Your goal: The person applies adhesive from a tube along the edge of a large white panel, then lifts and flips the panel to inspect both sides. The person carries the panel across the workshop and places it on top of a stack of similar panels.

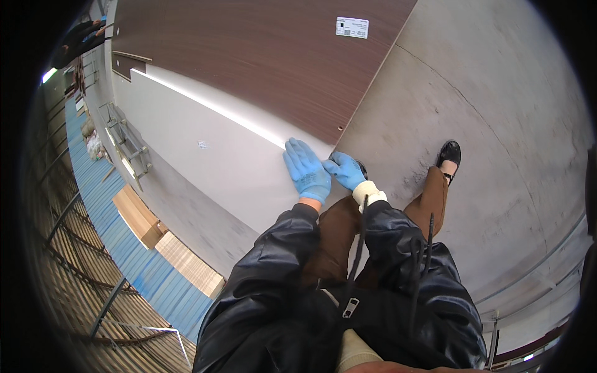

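Observation:
My left hand (307, 172), in a blue glove, lies with extended fingers against a long white panel (200, 121), near its end and upper edge. Right beside it, my right hand (346, 170), also gloved in blue, has its thumb and fingers at the panel's end corner. Its fingertips are partly hidden. The panel stands on edge against a dark brown wood-grain board (261, 60). A printed label (352, 28) sits near the brown board's far edge, and a small hole (340, 128) shows near its corner. A smaller sticker (202, 145) is on the white panel.
Concrete floor (471, 112) with a crack extends to the right, where my black shoe (449, 156) stands. To the left are a metal-framed trolley (126, 140), stacked wooden pieces (189, 263) and a blue corrugated surface (144, 279). Another person (81, 39) is at far upper left.

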The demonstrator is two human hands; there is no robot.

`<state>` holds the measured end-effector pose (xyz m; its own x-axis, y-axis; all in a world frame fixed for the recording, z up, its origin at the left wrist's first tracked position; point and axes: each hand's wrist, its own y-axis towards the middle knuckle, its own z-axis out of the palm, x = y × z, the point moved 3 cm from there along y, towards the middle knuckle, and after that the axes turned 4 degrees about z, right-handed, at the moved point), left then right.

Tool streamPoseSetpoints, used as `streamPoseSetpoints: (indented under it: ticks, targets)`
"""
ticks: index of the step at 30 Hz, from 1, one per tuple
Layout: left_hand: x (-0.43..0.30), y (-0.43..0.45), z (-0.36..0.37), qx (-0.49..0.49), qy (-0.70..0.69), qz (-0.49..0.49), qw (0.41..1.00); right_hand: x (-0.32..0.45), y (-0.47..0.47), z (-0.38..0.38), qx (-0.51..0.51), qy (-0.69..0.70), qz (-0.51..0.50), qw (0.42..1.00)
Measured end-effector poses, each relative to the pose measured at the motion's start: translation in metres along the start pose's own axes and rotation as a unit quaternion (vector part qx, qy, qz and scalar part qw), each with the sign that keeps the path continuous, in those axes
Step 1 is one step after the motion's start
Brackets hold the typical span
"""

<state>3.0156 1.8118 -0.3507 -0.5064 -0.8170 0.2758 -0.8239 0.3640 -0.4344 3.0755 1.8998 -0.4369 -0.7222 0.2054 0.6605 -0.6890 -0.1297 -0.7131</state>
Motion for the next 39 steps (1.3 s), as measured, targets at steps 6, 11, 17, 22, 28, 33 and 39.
streamPoseSetpoints:
  ticks: [6, 11, 17, 22, 28, 33, 39]
  targets:
    - [0.000, 0.000, 0.000, -0.049, -0.013, 0.017, 0.999, -0.005, 0.005, 0.003, 0.004, 0.016, -0.010, 1.000]
    - [-0.001, 0.001, 0.000, -0.029, 0.013, 0.017, 0.999, -0.001, 0.001, 0.003, -0.023, -0.010, -0.019, 1.000]
    - [0.007, 0.000, -0.009, 0.037, 0.018, 0.049, 0.998, 0.001, -0.013, 0.005, 0.007, 0.032, -0.001, 0.999]
    - [0.007, 0.000, -0.010, 0.030, -0.011, 0.065, 0.997, -0.011, -0.010, 0.010, 0.012, 0.095, 0.022, 0.995]
    - [0.044, -0.027, 0.004, -0.029, -0.162, 0.002, 0.986, -0.040, -0.006, 0.027, -0.016, 0.134, 0.055, 0.989]
    - [0.059, -0.059, 0.035, -0.012, -0.173, -0.043, 0.984, -0.047, -0.016, 0.035, -0.088, 0.122, 0.022, 0.988]
    - [0.057, -0.061, 0.053, -0.058, -0.171, -0.054, 0.982, -0.016, -0.027, 0.036, -0.112, -0.009, -0.037, 0.993]
